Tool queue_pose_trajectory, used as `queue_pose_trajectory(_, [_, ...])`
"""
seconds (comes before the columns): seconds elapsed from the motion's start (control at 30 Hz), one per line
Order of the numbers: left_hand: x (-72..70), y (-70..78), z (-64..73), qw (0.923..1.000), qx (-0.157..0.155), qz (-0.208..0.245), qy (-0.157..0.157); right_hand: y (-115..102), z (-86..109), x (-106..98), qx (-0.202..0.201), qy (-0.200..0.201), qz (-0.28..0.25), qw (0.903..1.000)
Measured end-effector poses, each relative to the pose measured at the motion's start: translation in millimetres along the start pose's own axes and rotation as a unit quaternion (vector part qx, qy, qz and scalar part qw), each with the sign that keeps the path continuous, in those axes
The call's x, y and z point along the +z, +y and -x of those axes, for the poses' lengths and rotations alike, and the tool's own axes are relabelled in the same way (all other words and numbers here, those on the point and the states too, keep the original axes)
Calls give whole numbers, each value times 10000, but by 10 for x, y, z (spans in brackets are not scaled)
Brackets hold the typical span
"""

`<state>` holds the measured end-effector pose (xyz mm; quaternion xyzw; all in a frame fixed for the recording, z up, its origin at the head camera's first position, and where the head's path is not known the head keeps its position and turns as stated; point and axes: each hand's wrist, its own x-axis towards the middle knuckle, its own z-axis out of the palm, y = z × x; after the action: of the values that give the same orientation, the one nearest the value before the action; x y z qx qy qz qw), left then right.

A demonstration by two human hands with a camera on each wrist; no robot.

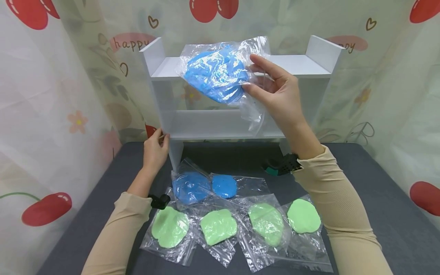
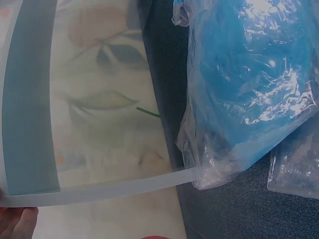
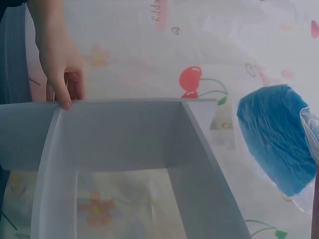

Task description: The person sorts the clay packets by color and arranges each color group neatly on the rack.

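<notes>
Our right hand [image 1: 280, 88] pinches the blue-filled bag [image 1: 218, 74] by one end; it stretches leftward from those fingertips, across the white rack's [image 1: 206, 124] top as seen from above, while our left hand [image 1: 155, 151], lower, grips the rack's side.

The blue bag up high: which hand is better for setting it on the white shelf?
Probably the right hand: it pinches the blue bag up near the top of the white shelf, while the left hand holds its side, lower down.
</notes>
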<state>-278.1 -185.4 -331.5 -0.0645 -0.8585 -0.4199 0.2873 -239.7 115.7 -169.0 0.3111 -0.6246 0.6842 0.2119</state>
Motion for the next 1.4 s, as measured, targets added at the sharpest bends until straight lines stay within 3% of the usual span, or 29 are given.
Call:
queue_pose_trajectory(0.2, [7, -4, -4, 10000, -8, -17, 11, 72, -144, 153, 161, 120, -210, 9996])
queue_pose_trajectory(1.07, [3, -7, -4, 9999, -92, 64, -27, 359, -429, 596, 879, 681, 66, 9938])
queue_pose_trajectory(1.2, [7, -7, -6, 9999, -117, 57, -28, 374, -448, 655, 947, 575, 471, 9927])
queue_pose_trajectory(1.4, [9, -4, -7, 9999, -126, 74, -9, 345, -485, 732, 1341, 47, 880, 9870])
